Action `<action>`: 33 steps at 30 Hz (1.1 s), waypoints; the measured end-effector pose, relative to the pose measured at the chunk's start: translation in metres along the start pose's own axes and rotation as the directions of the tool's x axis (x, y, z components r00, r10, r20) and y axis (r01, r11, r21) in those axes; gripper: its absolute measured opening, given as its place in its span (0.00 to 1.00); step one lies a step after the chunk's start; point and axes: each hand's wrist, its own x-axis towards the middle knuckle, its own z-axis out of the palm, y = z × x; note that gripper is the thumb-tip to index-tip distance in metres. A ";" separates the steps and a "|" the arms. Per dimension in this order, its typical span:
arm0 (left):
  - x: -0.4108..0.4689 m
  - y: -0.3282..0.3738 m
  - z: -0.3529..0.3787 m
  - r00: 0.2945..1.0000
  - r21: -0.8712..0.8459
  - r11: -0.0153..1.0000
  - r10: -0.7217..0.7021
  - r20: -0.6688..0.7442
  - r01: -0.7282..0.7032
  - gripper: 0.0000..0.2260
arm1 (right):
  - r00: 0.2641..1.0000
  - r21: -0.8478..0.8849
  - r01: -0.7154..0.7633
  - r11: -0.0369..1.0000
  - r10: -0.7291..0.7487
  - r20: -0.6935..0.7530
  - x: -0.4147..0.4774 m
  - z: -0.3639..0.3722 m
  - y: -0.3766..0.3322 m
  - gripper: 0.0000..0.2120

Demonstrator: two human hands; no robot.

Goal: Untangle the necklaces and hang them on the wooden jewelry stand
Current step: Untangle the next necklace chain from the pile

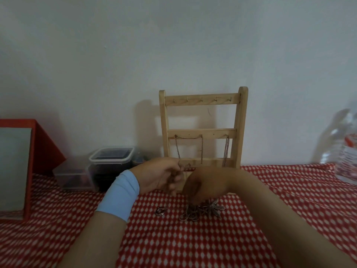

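Fingers (173, 185) of the left hand (158, 176), above a pale blue wristband (119, 196), curl and pinch a thin metal chain (182, 169) just in front of the wooden jewelry stand (202, 130). Opposite, the right hand (201, 185) bends down onto the tangled necklaces (202, 209) on the red, white-diamond cloth (193, 244); whether its fingertips grip them is lost in shadow. Two link chains (188, 137) hang from the stand's middle rail. A small ring (160, 211) lies nearby. The crinkled clear bottle (345, 151) carries a red label, its writing unreadable
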 end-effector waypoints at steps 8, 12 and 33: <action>-0.027 0.012 -0.024 0.893 0.855 0.257 -0.147 -0.426 0.450 0.15 | 0.999 -0.106 -0.049 0.993 0.046 -0.027 0.012 0.017 0.010 0.17; -0.036 0.010 -0.037 0.832 0.797 0.239 -0.205 -0.516 0.554 0.15 | 0.997 -0.062 -0.078 0.995 0.079 0.009 0.010 0.016 0.012 0.13; -0.030 -0.056 -0.024 0.953 0.753 0.643 0.118 -0.279 0.141 0.06 | 0.986 0.683 0.149 0.715 -0.052 -0.160 0.004 0.008 -0.001 0.10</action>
